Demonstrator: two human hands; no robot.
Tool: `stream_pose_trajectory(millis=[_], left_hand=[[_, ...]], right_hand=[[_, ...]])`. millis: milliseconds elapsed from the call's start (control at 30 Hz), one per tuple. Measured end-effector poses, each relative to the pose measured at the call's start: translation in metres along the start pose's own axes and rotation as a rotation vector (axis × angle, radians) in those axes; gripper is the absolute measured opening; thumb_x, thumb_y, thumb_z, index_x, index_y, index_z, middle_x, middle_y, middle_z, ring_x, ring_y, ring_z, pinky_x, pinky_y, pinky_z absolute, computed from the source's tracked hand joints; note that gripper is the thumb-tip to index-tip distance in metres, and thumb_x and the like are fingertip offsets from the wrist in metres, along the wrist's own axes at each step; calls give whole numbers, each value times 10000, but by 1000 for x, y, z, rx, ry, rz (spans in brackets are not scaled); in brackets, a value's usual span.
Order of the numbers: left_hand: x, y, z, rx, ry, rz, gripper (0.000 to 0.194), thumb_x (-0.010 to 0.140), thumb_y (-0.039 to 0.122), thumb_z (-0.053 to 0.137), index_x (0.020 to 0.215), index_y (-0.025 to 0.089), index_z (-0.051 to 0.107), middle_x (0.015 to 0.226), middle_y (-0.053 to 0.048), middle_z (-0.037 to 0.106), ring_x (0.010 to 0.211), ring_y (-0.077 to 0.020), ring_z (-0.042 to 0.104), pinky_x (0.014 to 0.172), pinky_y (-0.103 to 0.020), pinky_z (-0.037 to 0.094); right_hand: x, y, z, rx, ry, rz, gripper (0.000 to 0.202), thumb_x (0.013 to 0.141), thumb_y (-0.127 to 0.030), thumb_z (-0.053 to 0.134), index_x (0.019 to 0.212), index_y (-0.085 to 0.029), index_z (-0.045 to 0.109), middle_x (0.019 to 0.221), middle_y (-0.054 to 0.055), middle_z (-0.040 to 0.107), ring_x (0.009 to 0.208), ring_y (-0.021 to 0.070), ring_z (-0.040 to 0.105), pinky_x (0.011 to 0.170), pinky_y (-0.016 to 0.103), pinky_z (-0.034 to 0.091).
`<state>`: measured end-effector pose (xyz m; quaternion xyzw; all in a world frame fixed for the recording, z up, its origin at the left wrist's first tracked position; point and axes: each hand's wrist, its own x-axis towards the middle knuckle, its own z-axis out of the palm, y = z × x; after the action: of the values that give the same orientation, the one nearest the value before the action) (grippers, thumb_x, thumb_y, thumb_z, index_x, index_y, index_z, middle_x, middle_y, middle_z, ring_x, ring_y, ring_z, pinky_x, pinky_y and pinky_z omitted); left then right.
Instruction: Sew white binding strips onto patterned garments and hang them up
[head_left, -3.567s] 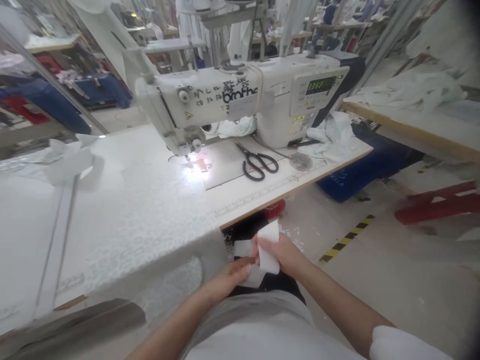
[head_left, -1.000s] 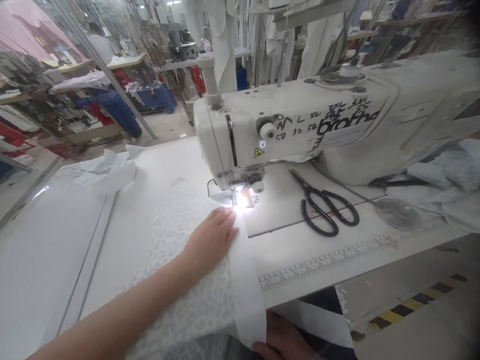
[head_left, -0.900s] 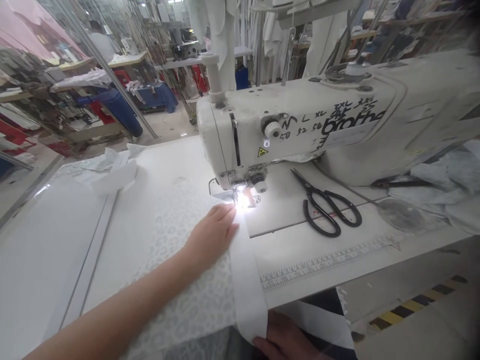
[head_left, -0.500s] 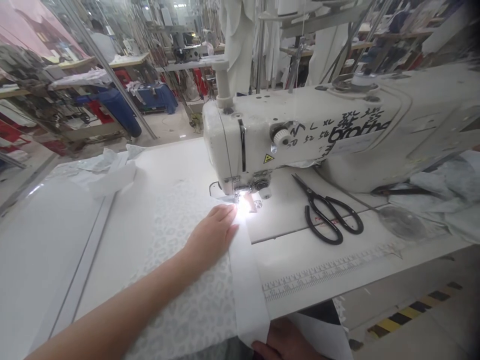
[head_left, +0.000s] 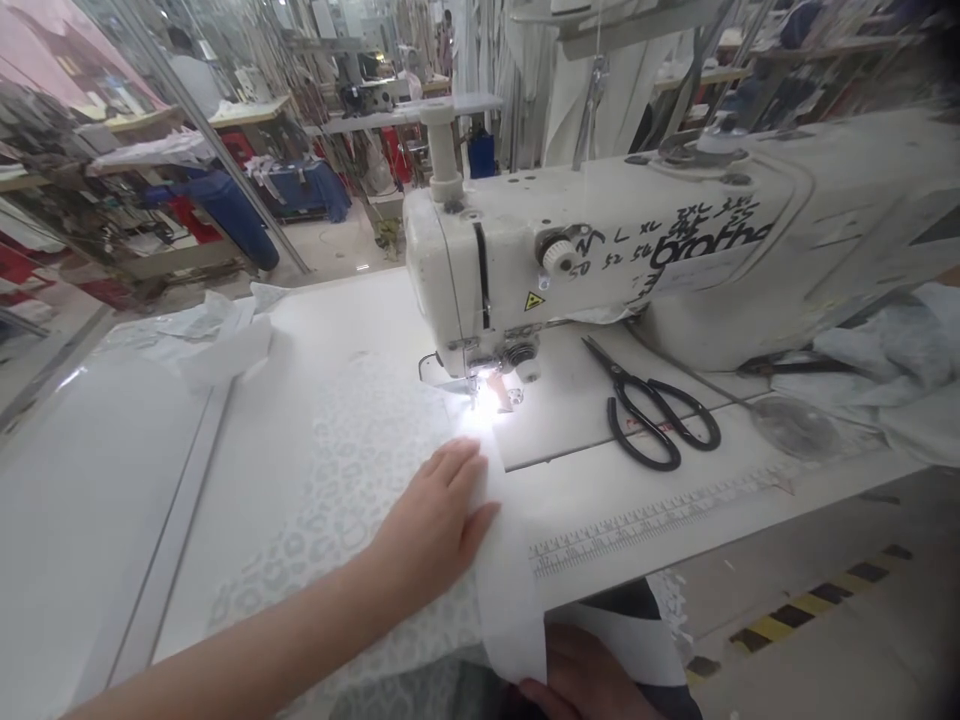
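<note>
Left hand [head_left: 435,515]: palm down, fingers together, laid flat on white strip [head_left: 511,590] and patterned cloth [head_left: 330,480], no grip. Right hand [head_left: 589,670]: 4 o'clock from left, partly hidden by strip, pinching strip's near end at bench [head_left: 577,565] edge. Strip runs from the lit needle area [head_left: 484,405] toward 6 o'clock, down to right hand. From left hand: sewing machine [head_left: 600,250] at 1, scissors [head_left: 624,380] at 2, ruler [head_left: 645,516] at 3, scraps [head_left: 225,345] at 10.

Single head-worn view, facing forward and down, close above the left hand [head_left: 435,515], sewing machine [head_left: 600,255] just ahead.
</note>
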<state>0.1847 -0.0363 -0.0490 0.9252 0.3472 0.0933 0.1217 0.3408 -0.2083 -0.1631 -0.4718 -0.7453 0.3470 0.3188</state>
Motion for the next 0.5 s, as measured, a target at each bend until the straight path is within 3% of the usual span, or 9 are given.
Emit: stream_pose_trajectory(millis=[133, 400, 500], left_hand=[[-1, -4, 3, -17, 18, 25, 344, 897, 305, 416, 1206, 153, 420, 1320, -114, 447, 1264, -243, 356, 1054, -458, 356], [42, -41, -9, -5, 27, 32, 348, 872, 282, 439, 1193, 149, 456, 1315, -117, 466, 1258, -242, 378, 1045, -457, 350], [46, -42, -11, 1, 21, 48, 364, 872, 304, 436, 1197, 145, 469, 1308, -120, 471, 1254, -247, 386, 1048, -457, 343]], right_hand=[[-1, -4, -4, -29, 59, -27, 314, 959, -317, 359, 913, -186, 641, 767, 84, 648, 731, 201, 592, 671, 292, 504], [15, -21, -13, 114, 171, 26, 314, 944, -243, 375, 750, -170, 612, 737, 65, 603, 693, 179, 561, 611, 278, 449], [14, -25, -13, 208, 215, 66, 295, 936, -236, 403, 714, -176, 588, 725, 44, 574, 686, 162, 540, 614, 265, 432]])
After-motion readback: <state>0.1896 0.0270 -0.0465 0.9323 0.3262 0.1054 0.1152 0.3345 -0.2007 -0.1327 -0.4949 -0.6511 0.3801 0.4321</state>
